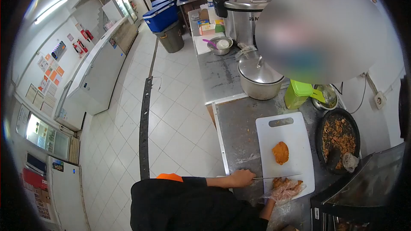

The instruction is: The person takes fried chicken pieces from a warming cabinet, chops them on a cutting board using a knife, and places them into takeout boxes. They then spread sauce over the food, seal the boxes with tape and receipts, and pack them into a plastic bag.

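Note:
My left hand [242, 178] is closed around the handle of a knife [278, 176], its thin blade reaching right across the white cutting board [287, 130]. In a clear plastic glove, my right hand [286, 190] presses on brown fried pieces [280, 182] at the board's near end, just below the blade. The fingers partly hide these pieces, and whether the edge touches them I cannot tell. Higher on the board lies one flat, orange-brown breaded piece [280, 153], apart from both hands.
Right of the board stands a dark pan [320, 145] with crumbled food and crumpled clear plastic. Beyond are a green container [296, 94], a lidded pot [259, 81], a steel bowl [220, 51] and a large pressure cooker [239, 19]. A dark appliance [364, 179] borders the lower right.

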`<move>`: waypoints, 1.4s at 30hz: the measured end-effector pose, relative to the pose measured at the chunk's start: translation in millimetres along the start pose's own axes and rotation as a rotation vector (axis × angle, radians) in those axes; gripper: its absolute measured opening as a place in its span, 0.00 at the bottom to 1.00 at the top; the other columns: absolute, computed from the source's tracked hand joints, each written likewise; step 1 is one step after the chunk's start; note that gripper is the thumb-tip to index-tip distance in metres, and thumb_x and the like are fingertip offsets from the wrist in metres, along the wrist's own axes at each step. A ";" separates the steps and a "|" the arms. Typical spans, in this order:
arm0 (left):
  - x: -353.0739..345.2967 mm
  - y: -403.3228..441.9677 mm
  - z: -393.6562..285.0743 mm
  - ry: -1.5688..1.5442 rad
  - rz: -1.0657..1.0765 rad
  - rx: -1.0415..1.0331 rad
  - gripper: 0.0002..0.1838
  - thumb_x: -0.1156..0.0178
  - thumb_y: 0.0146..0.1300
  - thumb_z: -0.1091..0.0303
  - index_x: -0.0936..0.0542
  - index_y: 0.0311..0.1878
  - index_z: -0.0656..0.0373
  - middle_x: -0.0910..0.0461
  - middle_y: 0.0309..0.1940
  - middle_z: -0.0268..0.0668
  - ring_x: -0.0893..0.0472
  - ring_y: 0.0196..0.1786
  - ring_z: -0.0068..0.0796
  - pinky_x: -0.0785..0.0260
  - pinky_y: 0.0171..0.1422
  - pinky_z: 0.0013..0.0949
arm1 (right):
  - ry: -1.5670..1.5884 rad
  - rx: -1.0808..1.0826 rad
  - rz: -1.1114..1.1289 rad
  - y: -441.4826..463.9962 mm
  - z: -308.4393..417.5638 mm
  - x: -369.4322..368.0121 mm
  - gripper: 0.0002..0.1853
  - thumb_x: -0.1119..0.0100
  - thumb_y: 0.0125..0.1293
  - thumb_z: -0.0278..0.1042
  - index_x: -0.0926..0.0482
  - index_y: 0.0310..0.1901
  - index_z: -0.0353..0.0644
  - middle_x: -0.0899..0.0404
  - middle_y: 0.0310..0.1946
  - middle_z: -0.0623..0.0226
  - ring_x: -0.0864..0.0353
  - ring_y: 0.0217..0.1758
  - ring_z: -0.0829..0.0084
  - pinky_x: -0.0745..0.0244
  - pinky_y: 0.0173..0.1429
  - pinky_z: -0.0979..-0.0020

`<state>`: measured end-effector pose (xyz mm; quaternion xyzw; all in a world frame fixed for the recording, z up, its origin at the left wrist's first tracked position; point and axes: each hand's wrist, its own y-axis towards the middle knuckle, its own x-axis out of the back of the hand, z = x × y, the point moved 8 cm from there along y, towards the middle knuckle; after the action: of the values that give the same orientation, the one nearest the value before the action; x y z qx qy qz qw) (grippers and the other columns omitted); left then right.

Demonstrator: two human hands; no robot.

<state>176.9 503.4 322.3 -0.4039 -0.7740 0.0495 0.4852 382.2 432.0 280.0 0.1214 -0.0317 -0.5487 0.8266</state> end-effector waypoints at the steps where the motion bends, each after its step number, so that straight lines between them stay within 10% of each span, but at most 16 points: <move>1: -1.5 0.3 2.0 -0.015 0.000 0.000 0.12 0.52 0.52 0.63 0.26 0.34 0.59 0.24 0.29 0.49 0.24 0.34 0.50 0.31 0.37 0.47 | 0.183 -0.166 -0.052 -2.8 -3.3 -2.6 0.30 0.57 0.59 0.51 0.46 0.56 0.36 0.46 0.56 0.49 0.46 0.59 0.53 0.46 0.60 0.57; 4: -5.3 5.9 8.9 -0.049 0.029 -0.026 0.12 0.53 0.52 0.63 0.26 0.36 0.58 0.25 0.30 0.49 0.24 0.36 0.50 0.32 0.40 0.47 | -0.456 0.365 -0.001 2.0 32.7 3.6 0.29 0.52 0.58 0.46 0.45 0.56 0.39 0.42 0.53 0.53 0.39 0.54 0.58 0.41 0.57 0.62; 12: -2.1 3.5 6.4 -0.026 0.089 0.040 0.13 0.52 0.53 0.60 0.27 0.40 0.55 0.25 0.33 0.50 0.25 0.38 0.49 0.33 0.43 0.47 | -0.120 0.152 -0.015 6.5 41.3 12.5 0.32 0.55 0.57 0.54 0.48 0.54 0.38 0.44 0.51 0.52 0.45 0.56 0.56 0.48 0.60 0.55; 16: -6.9 10.1 9.3 -0.047 0.096 0.050 0.13 0.51 0.54 0.60 0.27 0.40 0.55 0.25 0.33 0.49 0.25 0.38 0.49 0.33 0.43 0.47 | -0.515 0.222 -0.028 19.6 39.1 33.4 0.32 0.54 0.56 0.53 0.47 0.54 0.37 0.44 0.52 0.51 0.46 0.57 0.55 0.49 0.60 0.54; 19: -5.8 5.1 14.2 -0.052 0.108 0.062 0.14 0.51 0.55 0.59 0.27 0.40 0.55 0.25 0.33 0.48 0.25 0.38 0.48 0.33 0.42 0.47 | -0.559 0.482 0.115 14.5 93.0 6.3 0.29 0.51 0.54 0.53 0.40 0.51 0.40 0.42 0.52 0.53 0.44 0.57 0.53 0.47 0.58 0.52; 21: -7.7 9.2 11.4 -0.025 0.093 0.032 0.13 0.52 0.55 0.58 0.27 0.39 0.55 0.25 0.32 0.48 0.25 0.37 0.48 0.33 0.41 0.47 | -0.997 0.818 0.594 -10.8 102.7 -28.8 0.23 0.48 0.51 0.51 0.32 0.45 0.43 0.39 0.51 0.55 0.42 0.56 0.50 0.47 0.57 0.49; 33: 18.1 4.6 32.0 -0.053 -0.062 0.092 0.13 0.52 0.55 0.58 0.27 0.38 0.55 0.25 0.30 0.48 0.25 0.35 0.49 0.33 0.40 0.46 | -1.105 0.752 0.589 -17.7 72.4 -64.9 0.13 0.43 0.44 0.46 0.25 0.22 0.44 0.32 0.45 0.63 0.38 0.52 0.52 0.47 0.55 0.50; 42: 4.9 11.6 34.5 -0.041 -0.055 -0.024 0.15 0.50 0.54 0.56 0.26 0.36 0.58 0.25 0.26 0.49 0.26 0.33 0.51 0.34 0.38 0.47 | -1.147 0.760 0.626 -48.3 69.8 -48.6 0.17 0.43 0.42 0.50 0.26 0.33 0.51 0.33 0.47 0.60 0.41 0.54 0.54 0.54 0.57 0.45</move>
<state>155.3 525.4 302.3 -0.3874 -0.7950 0.0350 0.4655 306.6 447.0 340.1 0.0788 -0.6770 -0.2166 0.6989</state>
